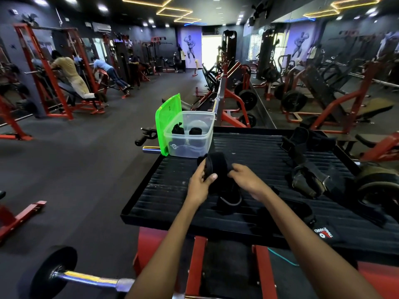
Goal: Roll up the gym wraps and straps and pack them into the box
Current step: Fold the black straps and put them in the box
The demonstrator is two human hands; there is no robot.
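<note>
Over the black ribbed platform (254, 147), my left hand (199, 182) grips the rolled part of a black wrap (218, 167), thumb across its front. My right hand (248, 180) pinches the same wrap's other side. Its loose tail (228, 199) hangs down onto the platform. A clear plastic box (190, 145) stands at the platform's far left corner, just beyond my hands, with rolled black wraps (195, 131) inside. Its green lid (169, 124) leans upright against its left side. More black straps (306, 169) lie in a heap on the right.
A strap with a red and white logo (323, 234) lies at the platform's near right edge. A barbell with a black plate (49, 272) sits low at the left. Red gym machines surround the platform, and people exercise in the far left background.
</note>
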